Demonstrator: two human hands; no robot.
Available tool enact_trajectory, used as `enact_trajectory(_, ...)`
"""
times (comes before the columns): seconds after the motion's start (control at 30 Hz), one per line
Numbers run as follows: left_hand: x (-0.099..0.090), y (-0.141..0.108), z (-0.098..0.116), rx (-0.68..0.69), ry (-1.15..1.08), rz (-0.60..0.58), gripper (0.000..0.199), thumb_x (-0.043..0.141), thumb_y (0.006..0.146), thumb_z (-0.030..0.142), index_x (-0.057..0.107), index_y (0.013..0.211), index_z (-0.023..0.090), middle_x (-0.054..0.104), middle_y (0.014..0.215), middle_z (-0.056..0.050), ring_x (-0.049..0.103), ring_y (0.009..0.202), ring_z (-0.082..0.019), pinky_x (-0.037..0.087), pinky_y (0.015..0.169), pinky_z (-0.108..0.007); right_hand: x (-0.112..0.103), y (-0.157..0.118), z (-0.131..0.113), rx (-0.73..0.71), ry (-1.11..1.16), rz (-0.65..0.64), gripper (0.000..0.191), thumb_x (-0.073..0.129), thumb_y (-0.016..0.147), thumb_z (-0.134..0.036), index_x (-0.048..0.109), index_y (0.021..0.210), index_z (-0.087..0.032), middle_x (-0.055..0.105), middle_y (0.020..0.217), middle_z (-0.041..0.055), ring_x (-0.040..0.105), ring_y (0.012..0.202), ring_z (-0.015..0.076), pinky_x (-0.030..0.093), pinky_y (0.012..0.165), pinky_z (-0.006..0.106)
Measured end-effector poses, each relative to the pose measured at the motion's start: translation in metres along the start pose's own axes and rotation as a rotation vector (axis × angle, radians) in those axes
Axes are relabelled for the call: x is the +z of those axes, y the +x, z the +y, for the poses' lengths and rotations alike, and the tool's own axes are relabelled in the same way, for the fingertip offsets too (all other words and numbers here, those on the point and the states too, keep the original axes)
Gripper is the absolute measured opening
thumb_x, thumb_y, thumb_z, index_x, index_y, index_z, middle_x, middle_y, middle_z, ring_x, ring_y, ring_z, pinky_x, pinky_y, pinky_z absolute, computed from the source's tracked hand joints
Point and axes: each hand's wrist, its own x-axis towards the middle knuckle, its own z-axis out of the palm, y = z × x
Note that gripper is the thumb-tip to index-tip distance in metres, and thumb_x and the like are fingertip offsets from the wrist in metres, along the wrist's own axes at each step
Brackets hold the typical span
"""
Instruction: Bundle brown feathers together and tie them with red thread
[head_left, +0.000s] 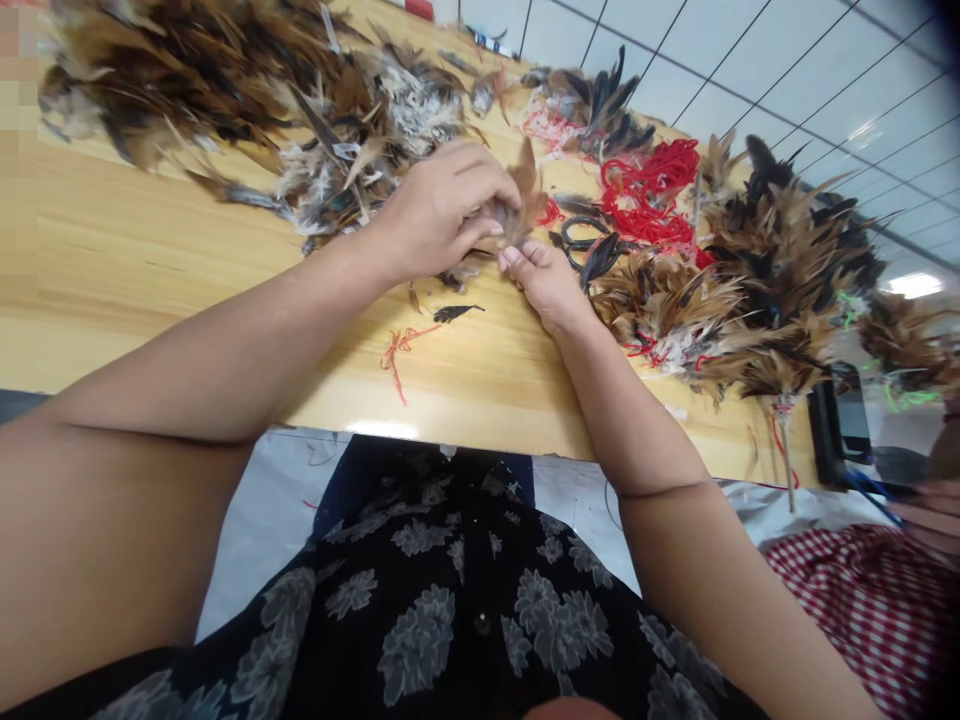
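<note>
Above the middle of the wooden table, my left hand (450,205) curls its fingers around a small bunch of brown feathers (528,185). My right hand (551,285) meets it from the other side, thumb and fingertips pinched at the bunch's lower end. Part of the bunch is hidden behind the left fingers. Just beyond my right hand lie black-handled scissors (581,238) and a tangle of red yarn (652,190). On the table below my hands are a small dark feather (456,313) and a short knotted piece of red yarn (405,345).
Loose brown feathers (202,70) are heaped at the far left, beside pale fluffy ones (420,100). Tied feather bundles (675,310) and a feather duster with a stick handle (784,450) occupy the right. A person in a red checked garment (862,600) sits at the right.
</note>
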Motion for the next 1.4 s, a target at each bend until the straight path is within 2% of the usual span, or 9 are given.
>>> enact_trajectory(0.07, -0.002, 0.003, -0.015, 0.035, -0.055, 0.148, 0.024, 0.096, 0.101, 0.019, 0.082, 0.116, 0.032, 0.082, 0.157, -0.007, 0.063, 0.165, -0.035, 0.043, 0.151, -0.045, 0.001, -0.001, -0.004, 0.082, 0.089, 0.004, 0.055, 0.085, 0.122, -0.056, 0.063, 0.082, -0.025, 0.049, 0.074, -0.0069, 0.047, 0.076, 0.0128, 0.047, 0.078, 0.027)
enact_trajectory(0.17, -0.001, 0.011, -0.039, 0.024, -0.08, 0.297, 0.021, 0.099, 0.101, 0.025, 0.082, 0.111, 0.029, 0.081, 0.141, -0.007, 0.073, 0.131, -0.034, 0.055, 0.138, -0.05, -0.001, -0.003, -0.012, 0.15, 0.256, 0.045, 0.05, 0.079, 0.126, -0.038, 0.057, 0.083, -0.026, 0.044, 0.075, -0.0078, 0.037, 0.073, 0.0122, 0.042, 0.076, 0.026)
enact_trajectory(0.3, 0.009, 0.019, -0.052, -0.045, -0.167, 0.209, 0.009, 0.093, 0.101, 0.021, 0.084, 0.101, 0.024, 0.084, 0.111, -0.004, 0.073, 0.103, -0.028, 0.065, 0.115, -0.051, -0.002, -0.006, -0.018, 0.173, 0.348, 0.054, 0.048, 0.079, 0.126, -0.032, 0.057, 0.083, -0.026, 0.043, 0.075, -0.008, 0.033, 0.073, 0.0127, 0.038, 0.074, 0.026)
enact_trajectory(0.4, 0.01, 0.019, -0.051, -0.073, -0.206, 0.123, 0.003, 0.088, 0.104, 0.02, 0.087, 0.102, 0.023, 0.088, 0.106, -0.005, 0.079, 0.103, -0.031, 0.066, 0.106, -0.049, -0.003, -0.007, -0.018, 0.158, 0.34, 0.051, 0.047, 0.085, 0.123, -0.036, 0.061, 0.085, -0.025, 0.044, 0.074, -0.0082, 0.035, 0.073, 0.0128, 0.039, 0.076, 0.026)
enact_trajectory(0.63, -0.01, 0.025, -0.081, -0.069, 0.133, 0.252, 0.011, 0.09, 0.096, 0.014, 0.088, 0.101, 0.024, 0.081, 0.104, -0.002, 0.066, 0.103, -0.027, 0.059, 0.116, -0.047, -0.004, -0.004, -0.007, 0.142, 0.364, 0.062, 0.047, 0.091, 0.12, -0.051, 0.064, 0.091, -0.026, 0.043, 0.073, -0.0085, 0.04, 0.073, 0.0132, 0.04, 0.076, 0.028)
enact_trajectory(0.93, 0.02, 0.049, -0.114, 0.011, 0.334, 0.127, 0.033, 0.087, 0.116, 0.028, 0.075, 0.086, 0.03, 0.062, 0.094, -0.005, 0.054, 0.122, -0.033, 0.049, 0.127, -0.048, -0.003, 0.0, -0.003, 0.157, 0.349, 0.08, 0.053, 0.092, 0.12, -0.054, 0.061, 0.088, -0.026, 0.043, 0.074, -0.0083, 0.039, 0.071, 0.012, 0.037, 0.073, 0.028)
enact_trajectory(1.07, 0.015, 0.044, -0.114, 0.089, 0.421, 0.139, 0.032, 0.082, 0.122, 0.025, 0.073, 0.091, 0.028, 0.072, 0.107, -0.007, 0.051, 0.125, -0.033, 0.047, 0.132, -0.052, -0.003, -0.001, -0.006, 0.162, 0.308, 0.11, 0.057, 0.094, 0.117, -0.063, 0.061, 0.088, -0.026, 0.043, 0.072, -0.0083, 0.039, 0.072, 0.0123, 0.036, 0.073, 0.029)
enact_trajectory(1.17, 0.011, 0.034, -0.102, 0.194, 0.428, 0.111, 0.017, 0.074, 0.119, 0.018, 0.079, 0.107, 0.029, 0.081, 0.118, -0.007, 0.062, 0.127, -0.034, 0.054, 0.127, -0.052, -0.003, -0.001, -0.006, 0.169, 0.27, 0.141, 0.052, 0.091, 0.12, -0.055, 0.063, 0.088, -0.025, 0.045, 0.072, -0.0083, 0.039, 0.072, 0.012, 0.036, 0.073, 0.029)
enact_trajectory(1.4, 0.017, 0.02, -0.07, 0.444, 0.479, 0.001, 0.025, 0.059, 0.116, 0.018, 0.082, 0.12, 0.027, 0.086, 0.121, -0.015, 0.081, 0.126, -0.042, 0.064, 0.119, -0.062, -0.001, 0.005, 0.008, 0.115, 0.121, 0.14, 0.051, 0.089, 0.121, -0.055, 0.069, 0.086, -0.023, 0.048, 0.073, -0.0073, 0.046, 0.075, 0.0128, 0.043, 0.078, 0.03)
